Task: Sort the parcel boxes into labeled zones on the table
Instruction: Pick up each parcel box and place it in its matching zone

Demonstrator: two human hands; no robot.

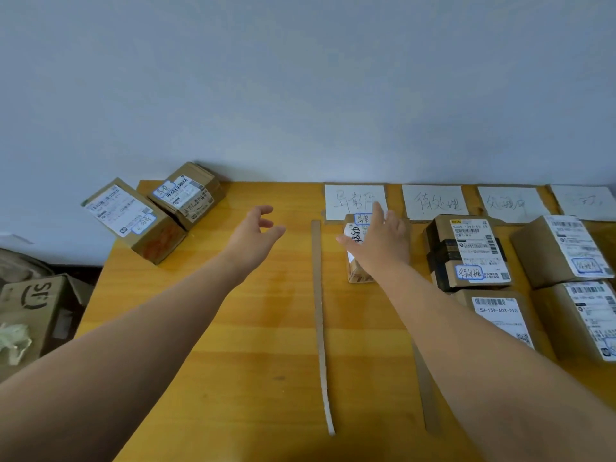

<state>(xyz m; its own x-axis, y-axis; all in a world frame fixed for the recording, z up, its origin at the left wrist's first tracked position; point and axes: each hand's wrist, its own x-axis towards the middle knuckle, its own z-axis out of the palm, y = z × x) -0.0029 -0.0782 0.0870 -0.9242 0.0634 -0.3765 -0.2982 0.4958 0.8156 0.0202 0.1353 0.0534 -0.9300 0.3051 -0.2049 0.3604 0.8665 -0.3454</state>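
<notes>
My right hand (380,241) lies flat with straight fingers on top of a small cardboard parcel (356,275) in the first zone, just below that zone's handwritten white label card (340,200). My left hand (256,235) hovers empty over the bare table, fingers loosely curled, stretched toward the far left corner. Two unsorted parcels sit there: one (133,220) overhanging the table's left edge and one (188,193) against the wall. Sorted parcels fill the zones to the right, among them a black-taped box (466,251) and one below it (500,320).
Cardboard strips (320,321) divide the yellow wooden table (233,345) into zones. More label cards (433,201) (510,203) (583,201) line the back edge. Further parcels (560,250) (580,320) sit at far right. An open carton (36,308) stands on the floor at left.
</notes>
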